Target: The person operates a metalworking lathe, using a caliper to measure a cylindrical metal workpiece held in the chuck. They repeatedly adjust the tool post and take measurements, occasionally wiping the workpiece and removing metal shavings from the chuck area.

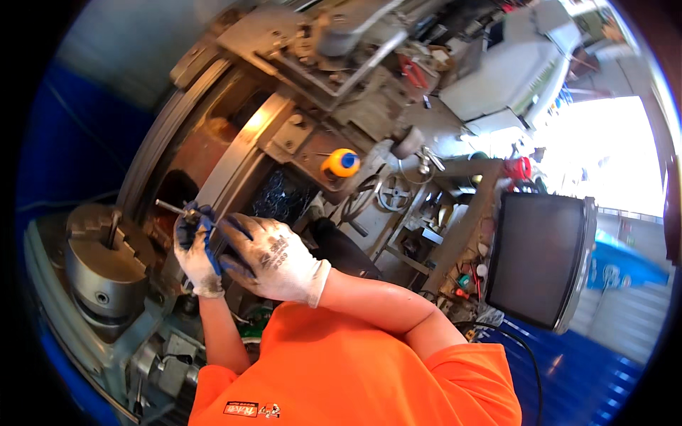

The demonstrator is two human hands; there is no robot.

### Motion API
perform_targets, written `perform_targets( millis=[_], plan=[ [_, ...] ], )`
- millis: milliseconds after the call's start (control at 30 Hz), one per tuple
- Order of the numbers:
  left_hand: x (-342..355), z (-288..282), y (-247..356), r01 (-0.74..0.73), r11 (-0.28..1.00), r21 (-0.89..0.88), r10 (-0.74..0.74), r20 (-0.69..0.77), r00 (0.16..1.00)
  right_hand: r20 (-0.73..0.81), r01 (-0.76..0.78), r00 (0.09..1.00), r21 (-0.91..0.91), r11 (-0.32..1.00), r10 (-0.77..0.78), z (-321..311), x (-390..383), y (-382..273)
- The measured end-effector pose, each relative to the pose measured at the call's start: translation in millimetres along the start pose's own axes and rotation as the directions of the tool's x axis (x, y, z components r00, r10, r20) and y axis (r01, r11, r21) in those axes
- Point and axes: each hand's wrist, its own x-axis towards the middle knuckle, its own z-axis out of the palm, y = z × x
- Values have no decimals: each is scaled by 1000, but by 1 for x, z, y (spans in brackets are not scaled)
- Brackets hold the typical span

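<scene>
My left hand (194, 259), in a white work glove with dark blue fingers, is closed around a short thin metal rod (169, 206). The rod's bare end sticks out past the fingertips toward the left. My right hand (275, 259), in a matching glove with dirt on its back, is held close beside the left with its fingers curled in. Whatever lies between the right fingers is hidden behind the glove. To the left of both hands stands a lathe chuck (106, 280) with stepped jaws and a metal key-like pin (114, 228) upright on it.
Beyond my hands run the lathe's bed rails (238, 153). A yellow bottle with a blue cap (342, 163) stands on the carriage. Handwheels (393, 193) are at its right. Dark metal chips (282, 197) lie in the opening below. A dark-screened monitor (538, 259) stands far right.
</scene>
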Motion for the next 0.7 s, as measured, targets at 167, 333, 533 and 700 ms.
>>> perform_targets(
  millis=[167, 333, 533, 700],
  plan=[
    [-9, -3, 0, -102, 987, 123, 96, 54, 994, -20, -141, 990, 1, 990, 141, -52, -67, 19],
    [-16, 14, 7, -62, 985, 164, 62, 4, 998, -88, -122, 989, 7, 993, 122, -88, -104, 43],
    [-15, 32, -7, 28, 989, 144, -20, -56, 998, -131, -166, 976, 78, 983, 175, -165, -120, 104],
    [1, 38, -19, 90, 995, 51, -83, -114, 990, -324, -194, 910, 215, 957, 258, -258, -113, 185]
  ],
)
